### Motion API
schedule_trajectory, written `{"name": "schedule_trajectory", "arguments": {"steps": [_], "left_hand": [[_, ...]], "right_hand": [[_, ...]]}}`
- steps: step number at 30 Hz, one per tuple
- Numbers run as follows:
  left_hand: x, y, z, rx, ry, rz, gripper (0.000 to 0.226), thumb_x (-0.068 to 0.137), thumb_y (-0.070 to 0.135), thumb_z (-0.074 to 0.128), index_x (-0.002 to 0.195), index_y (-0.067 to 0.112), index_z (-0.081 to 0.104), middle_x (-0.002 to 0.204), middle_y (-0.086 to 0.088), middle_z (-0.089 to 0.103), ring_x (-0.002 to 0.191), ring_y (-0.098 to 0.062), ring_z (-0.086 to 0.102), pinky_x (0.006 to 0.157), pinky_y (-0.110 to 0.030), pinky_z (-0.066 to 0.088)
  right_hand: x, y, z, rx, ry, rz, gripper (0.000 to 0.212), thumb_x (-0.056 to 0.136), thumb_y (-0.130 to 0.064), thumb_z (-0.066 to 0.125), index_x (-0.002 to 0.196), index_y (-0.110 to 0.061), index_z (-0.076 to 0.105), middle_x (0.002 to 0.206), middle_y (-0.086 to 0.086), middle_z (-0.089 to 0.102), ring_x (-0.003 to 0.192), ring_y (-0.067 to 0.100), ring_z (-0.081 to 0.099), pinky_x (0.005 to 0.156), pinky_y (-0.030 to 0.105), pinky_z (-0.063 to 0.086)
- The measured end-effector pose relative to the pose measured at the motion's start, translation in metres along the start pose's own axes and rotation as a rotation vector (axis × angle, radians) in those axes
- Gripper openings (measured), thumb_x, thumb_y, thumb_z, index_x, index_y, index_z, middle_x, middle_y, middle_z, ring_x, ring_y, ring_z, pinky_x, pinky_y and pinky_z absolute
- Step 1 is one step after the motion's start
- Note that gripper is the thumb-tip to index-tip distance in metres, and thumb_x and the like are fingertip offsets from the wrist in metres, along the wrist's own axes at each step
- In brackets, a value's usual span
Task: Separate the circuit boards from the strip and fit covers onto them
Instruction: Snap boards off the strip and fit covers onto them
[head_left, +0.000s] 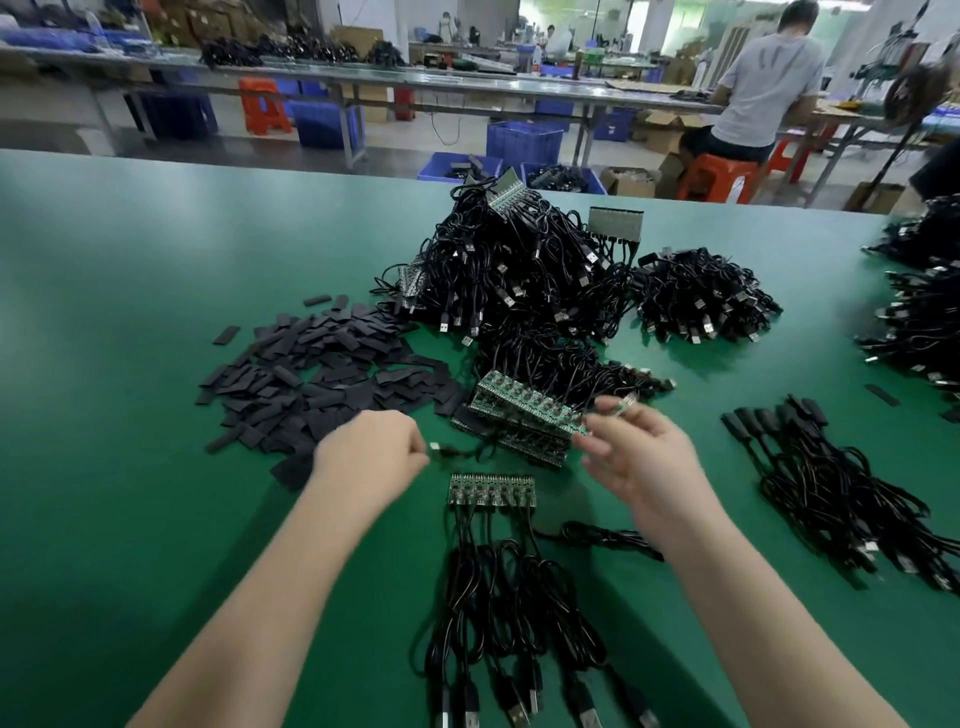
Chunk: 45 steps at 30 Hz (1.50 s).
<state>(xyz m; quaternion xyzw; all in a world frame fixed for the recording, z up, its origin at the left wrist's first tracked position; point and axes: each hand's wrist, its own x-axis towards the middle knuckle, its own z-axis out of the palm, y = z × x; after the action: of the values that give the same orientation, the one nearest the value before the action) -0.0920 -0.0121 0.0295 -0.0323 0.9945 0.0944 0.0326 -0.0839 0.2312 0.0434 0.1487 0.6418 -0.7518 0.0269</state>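
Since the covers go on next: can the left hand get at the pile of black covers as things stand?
Probably yes. The pile of black covers lies on the green table right beside the left hand, with nothing between them. But that hand seems to pinch a cable end, so it may need to drop that first.

A green work table (156, 291) holds a spread of flat black covers (311, 374) at left, a large heap of black USB cables (514, 270) at centre, stacked circuit-board strips (524, 415) before it, one strip (491, 489) with cables nearest, and covered cables (831, 483) at right.
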Motion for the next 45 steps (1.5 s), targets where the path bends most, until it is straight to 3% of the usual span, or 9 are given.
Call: {"name": "schedule_trajectory", "arguments": {"steps": [6, 10, 16, 20, 25, 29, 32, 39, 45], "left_hand": [[0.024, -0.033, 0.004, 0.052, 0.179, -0.154, 0.018, 0.094, 0.038, 0.053, 0.101, 0.039, 0.069, 0.103, 0.011, 0.070, 0.090, -0.018, 0.064, 0.070, -0.029, 0.048], [0.054, -0.031, 0.007, 0.097, 0.318, -0.068, 0.028, 0.096, 0.037, 0.053, 0.122, 0.033, 0.065, 0.113, 0.001, 0.066, 0.097, -0.024, 0.064, 0.068, -0.031, 0.044], [0.098, -0.026, 0.009, 0.189, 0.207, 0.026, 0.038, 0.100, 0.035, 0.048, 0.134, 0.020, 0.054, 0.128, -0.006, 0.060, 0.111, -0.030, 0.059, 0.079, -0.040, 0.051], [0.110, -0.029, 0.013, 0.227, 0.123, 0.017, 0.027, 0.102, 0.020, 0.047, 0.123, 0.021, 0.065, 0.117, -0.005, 0.065, 0.102, -0.028, 0.062, 0.070, -0.037, 0.053], [0.106, -0.039, 0.021, -0.046, 0.385, -0.009, 0.027, 0.101, 0.019, 0.048, 0.116, 0.023, 0.071, 0.116, -0.003, 0.068, 0.099, -0.026, 0.064, 0.068, -0.036, 0.053], [0.095, -0.041, 0.019, -0.430, 0.516, -0.006, 0.022, 0.098, 0.026, 0.054, 0.109, 0.023, 0.072, 0.100, 0.004, 0.071, 0.069, -0.016, 0.062, 0.060, -0.028, 0.049], [0.079, -0.024, 0.013, -0.703, 0.549, 0.043, 0.019, 0.097, 0.025, 0.057, 0.110, 0.024, 0.071, 0.096, 0.013, 0.069, 0.077, 0.001, 0.061, 0.064, -0.011, 0.046], [0.018, 0.062, 0.029, -1.035, 0.160, 0.264, 0.034, 0.087, 0.016, 0.066, 0.096, 0.048, 0.061, 0.092, 0.020, 0.066, 0.086, 0.013, 0.061, 0.072, -0.003, 0.047], [0.004, 0.081, 0.064, -0.986, 0.135, 0.329, 0.045, 0.088, 0.011, 0.063, 0.100, 0.055, 0.060, 0.100, 0.019, 0.068, 0.095, 0.010, 0.062, 0.085, -0.012, 0.051]], "right_hand": [[0.011, 0.025, -0.024, -0.318, -0.088, 0.109, 0.014, 0.087, -0.001, 0.070, 0.096, -0.009, 0.063, 0.077, 0.006, 0.070, 0.068, 0.017, 0.069, 0.070, 0.030, 0.054], [-0.008, 0.017, -0.032, -0.409, -0.408, 0.308, 0.020, 0.084, -0.007, 0.074, 0.095, -0.015, 0.060, 0.085, 0.008, 0.075, 0.071, 0.019, 0.072, 0.057, 0.026, 0.054], [-0.026, 0.005, -0.010, -0.605, -0.343, -0.173, 0.011, 0.090, -0.016, 0.070, 0.090, -0.027, 0.068, 0.087, 0.007, 0.076, 0.084, 0.029, 0.070, 0.080, 0.045, 0.054], [-0.025, 0.007, 0.010, -0.449, -0.347, -0.253, 0.024, 0.093, -0.014, 0.065, 0.082, -0.034, 0.069, 0.086, 0.004, 0.075, 0.085, 0.021, 0.073, 0.077, 0.041, 0.054], [-0.014, 0.018, 0.021, -0.061, -0.449, -0.098, 0.025, 0.095, -0.004, 0.061, 0.083, -0.025, 0.071, 0.093, 0.009, 0.076, 0.082, 0.020, 0.072, 0.073, 0.027, 0.056], [0.002, 0.038, 0.000, -0.401, -0.330, -0.137, 0.020, 0.089, -0.013, 0.071, 0.084, -0.031, 0.077, 0.080, 0.002, 0.074, 0.070, 0.019, 0.062, 0.066, 0.032, 0.050], [0.009, 0.047, -0.010, -0.542, -0.286, -0.203, 0.018, 0.085, -0.020, 0.076, 0.086, -0.038, 0.077, 0.070, -0.004, 0.072, 0.056, 0.018, 0.057, 0.057, 0.031, 0.049], [0.016, 0.068, -0.003, -0.583, -0.117, -0.413, 0.025, 0.080, -0.017, 0.081, 0.085, -0.038, 0.069, 0.069, -0.014, 0.068, 0.060, 0.000, 0.057, 0.059, 0.014, 0.045], [0.020, 0.074, -0.008, -0.545, -0.077, -0.427, 0.023, 0.085, -0.015, 0.075, 0.088, -0.036, 0.066, 0.076, -0.012, 0.070, 0.068, 0.001, 0.061, 0.068, 0.018, 0.048]]}}
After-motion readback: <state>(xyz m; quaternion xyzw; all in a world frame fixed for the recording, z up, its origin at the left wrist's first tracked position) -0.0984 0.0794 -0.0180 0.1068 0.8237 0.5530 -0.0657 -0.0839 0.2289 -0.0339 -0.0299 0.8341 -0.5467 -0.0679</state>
